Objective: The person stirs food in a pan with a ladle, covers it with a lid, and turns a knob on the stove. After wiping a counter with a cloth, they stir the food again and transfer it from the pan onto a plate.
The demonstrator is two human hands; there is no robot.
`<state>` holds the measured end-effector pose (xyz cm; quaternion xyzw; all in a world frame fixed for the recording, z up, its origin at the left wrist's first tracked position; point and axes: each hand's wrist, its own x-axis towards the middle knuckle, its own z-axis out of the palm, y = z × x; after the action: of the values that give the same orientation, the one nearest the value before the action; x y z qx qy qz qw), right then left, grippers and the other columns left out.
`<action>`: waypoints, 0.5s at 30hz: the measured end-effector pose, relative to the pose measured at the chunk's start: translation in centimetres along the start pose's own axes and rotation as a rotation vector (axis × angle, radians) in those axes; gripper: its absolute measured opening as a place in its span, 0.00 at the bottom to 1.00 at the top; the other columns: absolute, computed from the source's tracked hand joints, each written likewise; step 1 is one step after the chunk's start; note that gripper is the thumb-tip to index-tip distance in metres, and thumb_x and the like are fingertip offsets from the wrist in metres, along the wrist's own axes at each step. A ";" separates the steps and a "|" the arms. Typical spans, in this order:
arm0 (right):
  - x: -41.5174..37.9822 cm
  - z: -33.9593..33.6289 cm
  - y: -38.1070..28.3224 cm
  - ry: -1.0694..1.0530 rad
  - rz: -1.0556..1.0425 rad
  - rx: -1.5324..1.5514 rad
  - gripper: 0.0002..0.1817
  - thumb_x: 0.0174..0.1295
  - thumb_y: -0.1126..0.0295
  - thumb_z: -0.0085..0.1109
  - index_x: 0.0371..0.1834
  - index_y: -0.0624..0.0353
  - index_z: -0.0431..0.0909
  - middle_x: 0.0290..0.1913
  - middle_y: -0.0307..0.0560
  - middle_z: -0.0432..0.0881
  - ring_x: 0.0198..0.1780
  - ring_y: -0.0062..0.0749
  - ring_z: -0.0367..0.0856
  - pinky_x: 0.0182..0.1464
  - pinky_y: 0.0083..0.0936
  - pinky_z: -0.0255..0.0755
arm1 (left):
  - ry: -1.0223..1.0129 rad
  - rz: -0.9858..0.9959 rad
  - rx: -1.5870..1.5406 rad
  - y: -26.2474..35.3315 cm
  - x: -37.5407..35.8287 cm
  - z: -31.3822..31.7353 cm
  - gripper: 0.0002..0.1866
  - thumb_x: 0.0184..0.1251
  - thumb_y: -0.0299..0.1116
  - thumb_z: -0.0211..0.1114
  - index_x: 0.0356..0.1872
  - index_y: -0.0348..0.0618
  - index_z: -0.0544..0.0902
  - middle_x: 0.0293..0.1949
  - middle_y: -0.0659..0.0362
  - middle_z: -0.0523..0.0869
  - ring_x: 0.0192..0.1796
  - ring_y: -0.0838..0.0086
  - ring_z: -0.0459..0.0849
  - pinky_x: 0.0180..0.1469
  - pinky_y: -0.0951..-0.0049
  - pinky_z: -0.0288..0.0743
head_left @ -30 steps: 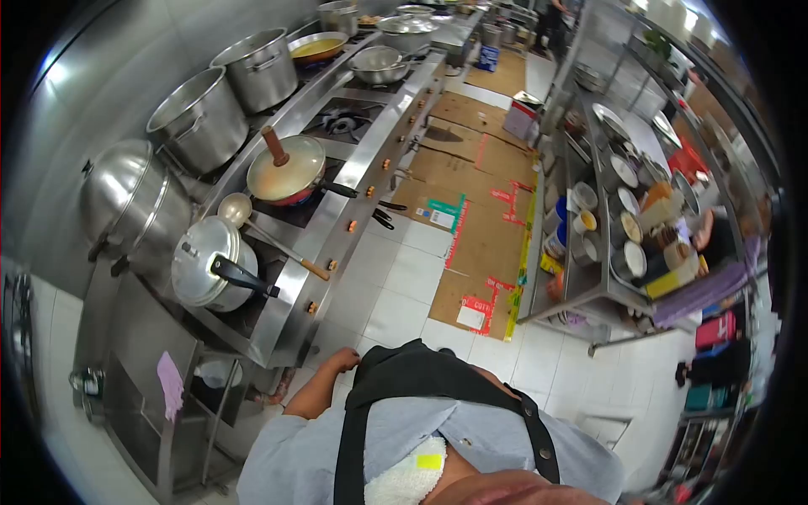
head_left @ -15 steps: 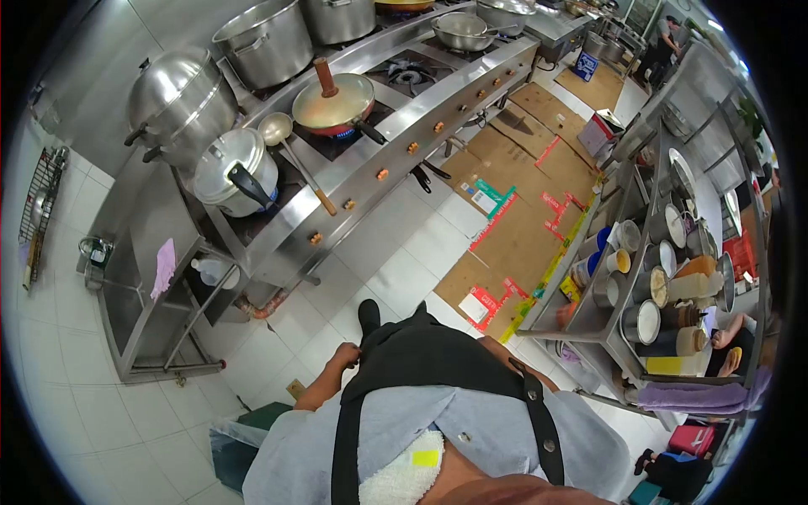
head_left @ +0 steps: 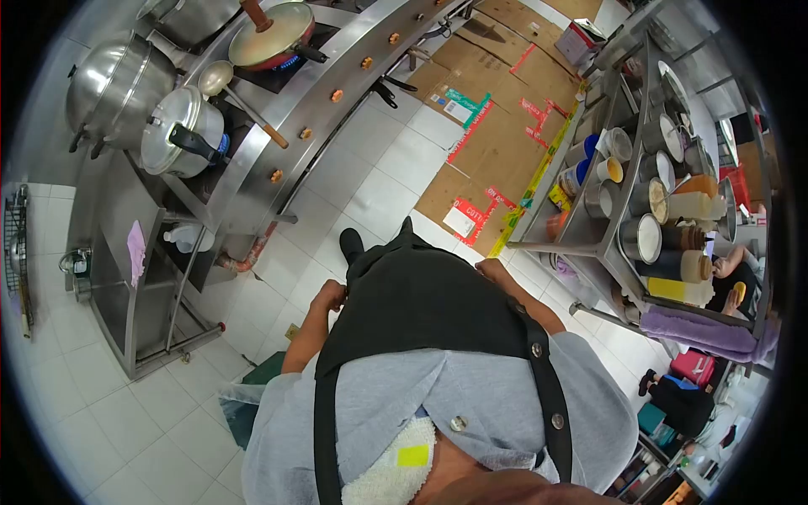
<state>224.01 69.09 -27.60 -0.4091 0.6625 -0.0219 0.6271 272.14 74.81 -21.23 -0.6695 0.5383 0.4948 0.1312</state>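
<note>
Floor tiles (head_left: 396, 178) are framing the apron (head_left: 425, 295), left hand (head_left: 331, 295) and right hand (head_left: 491, 268) flanking it; grip unclear, even handling probably helping.

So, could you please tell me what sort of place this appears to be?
Most likely a commercial kitchen: a long steel stove runs along one side, with a lidded pan over a blue flame, and opposite stands a metal rack crowded with containers.
</note>
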 end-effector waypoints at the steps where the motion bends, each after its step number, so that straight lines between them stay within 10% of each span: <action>1: 1.4 0.5 2.0 -0.018 -0.077 -0.146 0.10 0.56 0.63 0.56 0.31 0.60 0.77 0.28 0.43 0.79 0.26 0.34 0.78 0.26 0.32 0.74 | -0.036 -0.114 -0.151 1.3 -0.4 -0.9 0.12 0.61 0.30 0.54 0.24 0.32 0.78 0.21 0.46 0.81 0.20 0.60 0.80 0.21 0.64 0.74; 6: 7.6 3.3 9.8 0.037 -0.490 -0.973 0.15 0.49 0.57 0.53 0.30 0.54 0.83 0.34 0.54 0.82 0.34 0.46 0.82 0.39 0.35 0.75 | 0.099 -0.123 -0.631 0.5 2.0 -0.9 0.05 0.59 0.23 0.49 0.30 0.36 0.74 0.18 0.53 0.77 0.16 0.70 0.76 0.15 0.69 0.72; 15: 9.2 3.0 10.3 0.107 -0.571 -0.903 0.14 0.51 0.58 0.55 0.28 0.56 0.82 0.30 0.55 0.82 0.31 0.45 0.81 0.33 0.36 0.74 | 0.152 -0.111 -0.474 3.1 -1.2 -1.5 0.07 0.54 0.22 0.50 0.30 0.38 0.77 0.21 0.54 0.81 0.19 0.68 0.80 0.20 0.67 0.78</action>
<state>222.42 72.17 -41.28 -0.8005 0.4994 0.0746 0.3228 270.31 73.29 -18.42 -0.7453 0.3781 0.5473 -0.0434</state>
